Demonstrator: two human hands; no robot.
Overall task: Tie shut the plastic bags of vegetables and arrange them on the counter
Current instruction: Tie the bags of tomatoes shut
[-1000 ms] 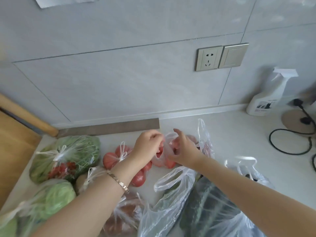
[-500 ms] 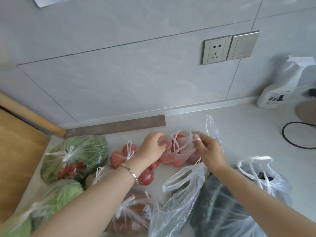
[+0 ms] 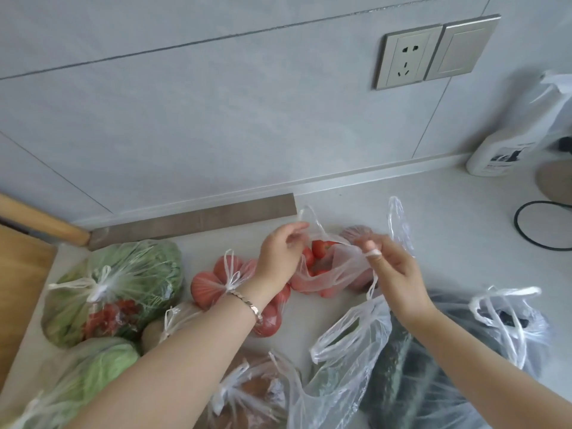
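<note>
A clear plastic bag of small red tomatoes (image 3: 328, 269) lies open on the pale counter (image 3: 448, 218) between my hands. My left hand (image 3: 280, 257) pinches one handle of it, which loops up behind my fingers. My right hand (image 3: 391, 267) pinches the other handle, wound over a fingertip. A tied bag of large tomatoes (image 3: 223, 281) sits to the left under my left wrist. Tied bags of leafy greens (image 3: 123, 283) and cabbage (image 3: 102, 366) lie further left. An untied bag of dark cucumbers (image 3: 399, 366) is under my right forearm.
A tied bag of brown produce (image 3: 250, 394) lies at the bottom centre. A wooden board (image 3: 18, 289) is at the left edge. At the right stand a spray bottle (image 3: 507, 150), a black cable (image 3: 535, 224) and a wall socket (image 3: 405, 57).
My hands have drawn apart, each pulling a handle of the small-tomato bag outward and up. The bag mouth is stretched between them. The camera has drifted left.
</note>
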